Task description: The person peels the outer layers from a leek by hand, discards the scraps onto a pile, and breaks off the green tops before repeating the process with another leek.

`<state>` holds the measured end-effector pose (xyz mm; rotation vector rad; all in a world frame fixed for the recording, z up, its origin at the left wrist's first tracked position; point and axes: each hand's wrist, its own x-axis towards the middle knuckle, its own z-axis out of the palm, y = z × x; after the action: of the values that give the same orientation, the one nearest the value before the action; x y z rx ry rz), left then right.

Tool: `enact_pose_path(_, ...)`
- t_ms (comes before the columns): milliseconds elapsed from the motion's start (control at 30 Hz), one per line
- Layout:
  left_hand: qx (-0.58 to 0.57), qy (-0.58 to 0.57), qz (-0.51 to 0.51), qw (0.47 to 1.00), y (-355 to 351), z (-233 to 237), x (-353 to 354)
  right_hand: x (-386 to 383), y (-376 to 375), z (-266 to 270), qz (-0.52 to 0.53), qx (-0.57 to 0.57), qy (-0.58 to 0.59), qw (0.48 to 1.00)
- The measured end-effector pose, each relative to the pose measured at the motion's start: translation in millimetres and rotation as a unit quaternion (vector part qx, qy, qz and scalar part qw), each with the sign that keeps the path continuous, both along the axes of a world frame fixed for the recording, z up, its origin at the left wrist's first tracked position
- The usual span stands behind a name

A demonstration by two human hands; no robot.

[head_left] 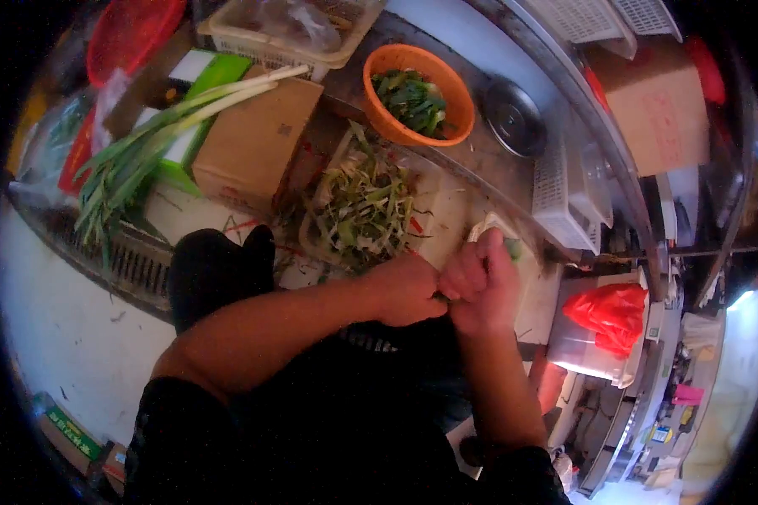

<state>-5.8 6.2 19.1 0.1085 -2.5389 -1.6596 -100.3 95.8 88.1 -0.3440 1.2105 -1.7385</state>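
Observation:
My left hand [408, 290] and my right hand [483, 282] meet in front of me, both closed on a pale green and white vegetable stalk [499, 236] that sticks out past my right fingers. What lies between the two hands is hidden by the fingers. Just beyond my left hand a pile of green trimmings [364, 206] lies on the floor.
An orange basket [387, 114] of cut greens stands beyond the pile. Long green onions [156, 143] lie over a cardboard box [257, 143] at left. A metal bowl [512, 118], white crates [564, 198] and a red bag [611, 316] are to the right.

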Motion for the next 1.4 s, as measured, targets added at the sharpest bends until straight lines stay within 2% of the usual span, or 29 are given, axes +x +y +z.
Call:
enact_pose_path(67, -0.021, 0.029, -0.019, 0.999, 1, -4, 1, -1, 3, 7, 0.022, 0.016, -0.017, 0.999)
enact_pose_path(133, -0.044, -0.003, -0.104, 0.994, 3, 5, 6, -6, 9, 19, 0.045, 0.032, -0.035, 0.998)
enact_pose_path(200, -0.092, -0.016, -0.133, 0.987, 7, 9, 7, -12, 15, 35, 0.144, 0.122, -0.184, 0.965)
enact_pose_path(233, -0.139, -0.028, -0.160, 0.977, 8, 9, 7, -8, 15, 39, 0.144, 0.123, -0.185, 0.964)
enact_pose_path(267, -0.138, -0.027, -0.160, 0.977, 9, -5, 3, -2, 16, 43, 0.108, 0.186, -0.064, 0.975)
enact_pose_path(300, -0.028, 0.092, -0.049, 0.994, 10, -30, -4, 2, 16, 46, 0.068, 0.246, 0.059, 0.965)
enact_pose_path(333, 0.082, 0.209, 0.063, 0.973, 8, -37, -7, -2, 18, 45, 0.066, 0.246, 0.061, 0.965)
enact_pose_path(367, 0.081, 0.210, 0.062, 0.972, -1, -44, -9, -8, 21, 41, 0.031, 0.190, 0.104, 0.976)
enact_pose_path(400, 0.347, 0.113, 0.034, 0.930, -17, -43, -11, -12, 24, 36, -0.003, 0.131, 0.144, 0.981)
enact_pose_path(433, 0.584, 0.006, 0.005, 0.812, -25, -40, -12, -17, 26, 30, 0.004, 0.141, 0.163, 0.977)
enact_pose_path(467, 0.584, 0.006, 0.006, 0.812, -25, -35, -10, -18, 26, 24, 0.004, 0.140, 0.162, 0.977)
enact_pose_path(533, 0.670, -0.019, 0.035, 0.741, -25, -19, -3, -11, 20, 9, 0.076, 0.259, 0.338, 0.902)
enact_pose_path(667, 0.649, -0.004, 0.073, 0.757, -16, -29, -13, 1, 3, -16, 0.054, 0.245, 0.421, 0.872)
enact_pose_path(700, 0.619, -0.012, 0.060, 0.783, -17, -26, -11, 0, 1, -22, 0.055, 0.246, 0.420, 0.872)
enact_pose_path(733, 0.588, -0.020, 0.047, 0.807, -18, -24, -10, -1, -2, -29, 0.068, 0.225, 0.380, 0.895)
enact_pose_path(800, 0.605, -0.032, 0.052, 0.794, -19, -23, -8, 4, -5, -28, 0.081, 0.202, 0.340, 0.915)
enact_pose_path(867, 0.620, -0.041, 0.060, 0.781, -19, -23, -9, 14, -11, -13, 0.023, 0.208, 0.262, 0.942)
enact_pose_path(900, 0.609, -0.027, 0.048, 0.791, -17, -23, -11, 7, -11, -18, 0.024, 0.207, 0.262, 0.942)
enact_pose_path(967, 0.599, -0.014, 0.036, 0.800, -17, -21, -10, -15, -5, -31, -0.066, 0.179, 0.289, 0.938)
enact_pose_path(1000, 0.419, -0.029, 0.029, 0.907, -21, -16, -5, -20, -6, -27, -0.065, 0.180, 0.289, 0.938)
enact_pose_path(1033, 0.220, -0.043, 0.020, 0.974, -23, -14, -2, -23, -8, -23, -0.101, 0.131, 0.221, 0.961)
enact_pose_path(1067, 0.221, -0.042, 0.020, 0.974, -21, -16, -2, -25, -11, -19, -0.136, 0.080, 0.150, 0.976)
enact_pose_path(1133, 0.329, -0.111, -0.019, 0.938, -15, -27, -7, -22, -13, -12, -0.144, 0.068, 0.119, 0.980)
enact_pose_path(1167, 0.328, -0.110, -0.020, 0.938, -15, -31, -10, -20, -12, -10, -0.115, 0.044, 0.045, 0.991)
enact_pose_path(1200, 0.383, -0.143, -0.034, 0.912, -17, -33, -12, -19, -12, -9, -0.085, 0.021, -0.029, 0.996)
enact_pose_path(1233, 0.436, -0.175, -0.048, 0.882, -18, -33, -14, -22, -8, -15, -0.085, 0.021, -0.029, 0.996)
enact_pose_path(1300, 0.395, -0.179, -0.030, 0.901, -17, -23, -12, -29, -2, -29, -0.007, -0.164, -0.118, 0.979)
enact_pose_path(1333, 0.353, -0.182, -0.013, 0.918, -17, -18, -11, -26, 0, -31, -0.007, -0.164, -0.118, 0.979)
enact_pose_path(1400, 0.338, -0.150, -0.014, 0.929, -9, -36, -15, -15, -1, -32, -0.017, -0.159, -0.009, 0.987)
